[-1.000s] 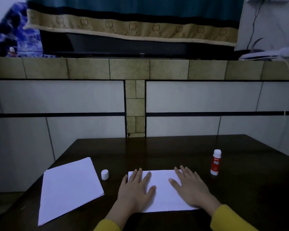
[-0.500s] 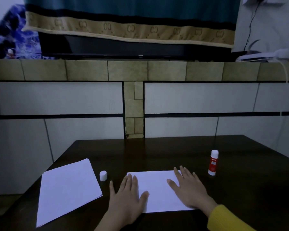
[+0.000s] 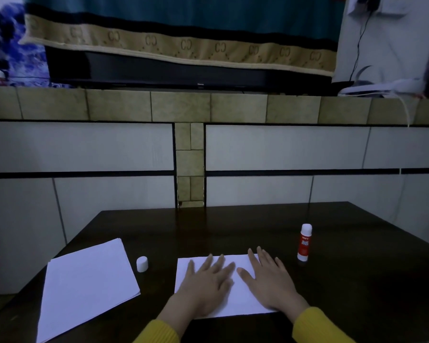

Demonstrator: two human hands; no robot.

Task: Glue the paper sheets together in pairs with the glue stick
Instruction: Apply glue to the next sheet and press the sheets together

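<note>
White paper sheets [image 3: 238, 297] lie on the dark table [image 3: 233, 226] in front of me. My left hand [image 3: 206, 288] presses flat on their left half, fingers straight and spread. My right hand [image 3: 270, 280] presses flat on the right half. A red glue stick [image 3: 304, 242] stands upright and uncapped to the right of the sheets, apart from my hands. Its white cap [image 3: 142, 264] stands to the left of the sheets. A stack of white paper [image 3: 87, 283] lies at the left front of the table.
A tiled wall [image 3: 134, 147] rises straight behind the table's far edge. Above it a ledge carries a dark TV under a draped cloth [image 3: 183, 45]. The table's left edge runs diagonally close to the paper stack.
My left hand slid left over the sheet half a second ago and has now come back toward the middle. My right hand stays flat on the right half.
</note>
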